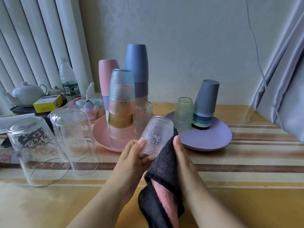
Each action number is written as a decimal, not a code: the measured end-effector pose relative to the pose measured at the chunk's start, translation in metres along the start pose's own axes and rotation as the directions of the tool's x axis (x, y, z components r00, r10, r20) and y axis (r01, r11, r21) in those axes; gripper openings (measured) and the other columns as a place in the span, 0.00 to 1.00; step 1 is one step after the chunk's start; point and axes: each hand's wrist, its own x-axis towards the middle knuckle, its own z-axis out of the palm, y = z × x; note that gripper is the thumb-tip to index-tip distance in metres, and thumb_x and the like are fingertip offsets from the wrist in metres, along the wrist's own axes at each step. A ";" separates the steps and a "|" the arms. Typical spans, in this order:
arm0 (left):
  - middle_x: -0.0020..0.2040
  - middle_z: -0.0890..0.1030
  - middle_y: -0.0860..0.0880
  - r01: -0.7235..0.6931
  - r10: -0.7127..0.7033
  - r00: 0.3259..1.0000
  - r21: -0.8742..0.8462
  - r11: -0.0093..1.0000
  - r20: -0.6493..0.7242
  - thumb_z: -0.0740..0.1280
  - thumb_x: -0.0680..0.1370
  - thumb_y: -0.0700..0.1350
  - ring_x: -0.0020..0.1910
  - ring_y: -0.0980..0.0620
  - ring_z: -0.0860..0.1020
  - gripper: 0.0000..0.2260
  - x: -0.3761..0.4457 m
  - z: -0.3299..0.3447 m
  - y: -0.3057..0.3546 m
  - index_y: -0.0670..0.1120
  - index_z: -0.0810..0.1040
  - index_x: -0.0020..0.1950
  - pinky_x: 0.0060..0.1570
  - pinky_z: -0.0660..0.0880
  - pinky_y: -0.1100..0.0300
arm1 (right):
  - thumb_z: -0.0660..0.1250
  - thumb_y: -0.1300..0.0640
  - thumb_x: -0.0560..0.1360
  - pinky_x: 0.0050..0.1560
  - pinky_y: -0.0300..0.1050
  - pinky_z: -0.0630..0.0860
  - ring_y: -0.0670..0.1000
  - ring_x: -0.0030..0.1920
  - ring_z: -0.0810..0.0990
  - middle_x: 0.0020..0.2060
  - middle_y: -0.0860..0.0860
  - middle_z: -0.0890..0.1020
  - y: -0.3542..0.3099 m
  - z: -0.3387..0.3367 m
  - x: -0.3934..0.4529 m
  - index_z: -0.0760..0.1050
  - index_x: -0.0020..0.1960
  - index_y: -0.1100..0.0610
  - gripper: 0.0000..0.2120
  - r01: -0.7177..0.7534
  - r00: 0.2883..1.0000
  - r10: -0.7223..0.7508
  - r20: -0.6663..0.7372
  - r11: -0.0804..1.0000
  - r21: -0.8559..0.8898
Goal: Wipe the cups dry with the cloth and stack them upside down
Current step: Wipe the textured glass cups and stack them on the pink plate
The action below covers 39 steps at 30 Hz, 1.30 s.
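Note:
My left hand (134, 156) grips a small clear dimpled glass cup (156, 134), tilted with its base pointing up and away. My right hand (181, 159) holds a dark cloth with a pink inner side (162, 186) against the cup's right side; the cloth hangs down between my forearms. Behind the cup, a stack of upside-down textured glass cups (121, 102) in teal, orange and amber stands on a pink plate (101, 136). Pink (105, 76) and blue (136, 63) plastic cup stacks rise behind it. Two large clear glasses (35, 148) (74, 139) stand upside down at the left.
A purple plate (212, 137) at the right carries an upside-down green cup (183, 111) and a stack of grey-blue cups (205, 104). At the far left are a white teapot (27, 93), a water bottle (68, 79) and a yellow box (47, 102). Curtains hang left and right.

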 end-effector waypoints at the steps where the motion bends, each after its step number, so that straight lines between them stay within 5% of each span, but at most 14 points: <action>1: 0.50 0.78 0.40 -0.038 0.041 0.999 0.076 0.996 -0.032 0.77 0.61 0.60 0.51 0.42 0.79 0.31 -0.002 0.002 0.001 0.42 0.73 0.54 0.57 0.76 0.52 | 0.59 0.24 0.64 0.72 0.55 0.62 0.47 0.68 0.71 0.65 0.46 0.75 0.001 -0.001 0.000 0.70 0.67 0.46 0.39 0.022 0.999 -0.023 -0.035 0.999 -0.032; 3: 0.46 0.80 0.46 -0.174 0.198 0.977 0.237 0.956 -0.078 0.74 0.70 0.57 0.41 0.57 0.79 0.20 -0.007 0.007 0.000 0.45 0.74 0.53 0.39 0.76 0.66 | 0.58 0.23 0.63 0.72 0.52 0.61 0.43 0.68 0.69 0.65 0.41 0.74 0.001 -0.004 0.002 0.69 0.68 0.42 0.39 0.063 0.993 -0.073 -0.092 0.993 -0.100; 5: 0.47 0.81 0.50 -0.310 0.384 0.918 0.426 0.850 -0.099 0.66 0.77 0.52 0.40 0.62 0.78 0.09 -0.011 0.009 -0.001 0.50 0.76 0.53 0.35 0.75 0.69 | 0.56 0.29 0.71 0.70 0.38 0.62 0.32 0.65 0.68 0.62 0.31 0.74 0.000 -0.008 0.005 0.69 0.66 0.41 0.28 0.136 0.975 -0.163 -0.154 0.975 -0.174; 8: 0.55 0.82 0.55 -0.357 0.482 0.875 0.611 0.706 -0.046 0.63 0.76 0.60 0.54 0.62 0.79 0.15 -0.012 0.006 -0.006 0.56 0.77 0.60 0.52 0.76 0.60 | 0.53 0.40 0.72 0.55 0.18 0.62 0.22 0.56 0.67 0.55 0.25 0.73 -0.007 -0.002 0.000 0.68 0.62 0.41 0.20 0.157 0.968 -0.193 -0.160 0.964 -0.213; 12: 0.59 0.82 0.57 -0.320 0.353 0.934 0.535 0.782 0.042 0.67 0.68 0.63 0.60 0.61 0.78 0.27 -0.011 0.006 -0.006 0.54 0.73 0.65 0.62 0.73 0.58 | 0.53 0.41 0.71 0.50 0.16 0.62 0.20 0.52 0.68 0.53 0.27 0.71 -0.005 0.000 0.001 0.68 0.60 0.40 0.19 0.132 0.970 -0.172 -0.171 0.965 -0.225; 14: 0.56 0.84 0.56 -0.299 0.296 0.951 0.507 0.808 0.090 0.69 0.73 0.59 0.58 0.61 0.80 0.20 -0.009 0.005 -0.003 0.54 0.74 0.63 0.58 0.75 0.62 | 0.54 0.38 0.72 0.54 0.18 0.63 0.22 0.53 0.69 0.54 0.28 0.73 -0.004 -0.003 0.003 0.70 0.58 0.41 0.18 0.131 0.969 -0.169 -0.180 0.970 -0.204; 16: 0.54 0.85 0.55 -0.244 0.217 0.970 0.443 0.863 0.111 0.68 0.77 0.53 0.56 0.60 0.81 0.14 -0.011 0.006 0.003 0.52 0.75 0.61 0.53 0.75 0.66 | 0.57 0.30 0.71 0.65 0.35 0.67 0.33 0.59 0.73 0.57 0.35 0.77 -0.003 -0.005 0.004 0.73 0.61 0.42 0.26 0.102 0.971 -0.138 -0.193 0.978 -0.182; 19: 0.56 0.84 0.51 -0.149 0.110 0.985 0.334 0.931 0.131 0.68 0.76 0.54 0.59 0.54 0.80 0.18 -0.012 0.004 0.006 0.48 0.77 0.64 0.57 0.76 0.61 | 0.60 0.30 0.67 0.66 0.55 0.69 0.51 0.62 0.77 0.60 0.49 0.80 -0.010 -0.005 0.002 0.75 0.63 0.49 0.32 0.043 0.989 -0.043 -0.140 0.999 -0.006; 23: 0.61 0.80 0.38 0.000 -0.009 0.982 0.048 0.999 0.191 0.66 0.75 0.52 0.61 0.42 0.78 0.21 -0.010 0.002 0.006 0.41 0.78 0.63 0.62 0.74 0.48 | 0.59 0.38 0.70 0.43 0.41 0.81 0.51 0.48 0.84 0.51 0.55 0.84 -0.021 -0.006 -0.003 0.76 0.61 0.55 0.28 -0.120 0.993 0.119 0.019 0.961 0.247; 27: 0.65 0.76 0.35 0.141 -0.121 0.978 -0.111 0.984 0.170 0.72 0.69 0.59 0.65 0.38 0.74 0.34 -0.004 0.000 0.005 0.40 0.73 0.69 0.65 0.72 0.46 | 0.57 0.38 0.68 0.48 0.41 0.80 0.50 0.52 0.83 0.52 0.53 0.84 -0.018 -0.003 -0.003 0.76 0.61 0.54 0.29 -0.150 0.988 0.136 0.071 0.951 0.271; 30: 0.56 0.80 0.39 0.069 -0.069 0.998 0.094 0.993 0.000 0.75 0.63 0.65 0.59 0.39 0.79 0.37 -0.003 0.002 0.003 0.42 0.76 0.62 0.62 0.75 0.46 | 0.59 0.37 0.70 0.55 0.45 0.78 0.51 0.55 0.81 0.54 0.52 0.83 -0.015 -0.005 -0.001 0.76 0.61 0.54 0.28 -0.118 0.992 0.126 -0.014 0.959 0.257; 32: 0.41 0.82 0.48 -0.116 0.166 0.980 0.353 0.928 -0.113 0.69 0.69 0.61 0.42 0.50 0.81 0.21 -0.004 0.002 -0.002 0.44 0.77 0.48 0.46 0.79 0.56 | 0.62 0.30 0.68 0.65 0.53 0.71 0.50 0.61 0.78 0.58 0.48 0.81 -0.011 -0.005 0.002 0.75 0.63 0.50 0.31 -0.041 0.991 0.057 -0.119 0.991 0.131; 34: 0.35 0.81 0.51 -0.253 0.383 0.914 0.552 0.794 -0.132 0.65 0.76 0.53 0.37 0.56 0.78 0.10 -0.007 0.003 -0.002 0.48 0.77 0.43 0.40 0.78 0.59 | 0.60 0.29 0.67 0.68 0.52 0.67 0.43 0.62 0.75 0.59 0.41 0.79 -0.007 -0.006 0.005 0.74 0.62 0.45 0.30 0.050 0.968 -0.070 -0.240 0.995 -0.088; 39: 0.52 0.84 0.59 -0.261 0.268 0.962 0.505 0.823 0.060 0.67 0.75 0.57 0.53 0.65 0.80 0.17 -0.014 0.012 -0.005 0.51 0.75 0.60 0.52 0.74 0.69 | 0.59 0.37 0.70 0.66 0.49 0.70 0.40 0.59 0.77 0.54 0.40 0.81 -0.003 0.000 0.003 0.75 0.57 0.45 0.21 0.139 0.943 -0.180 -0.279 0.977 -0.160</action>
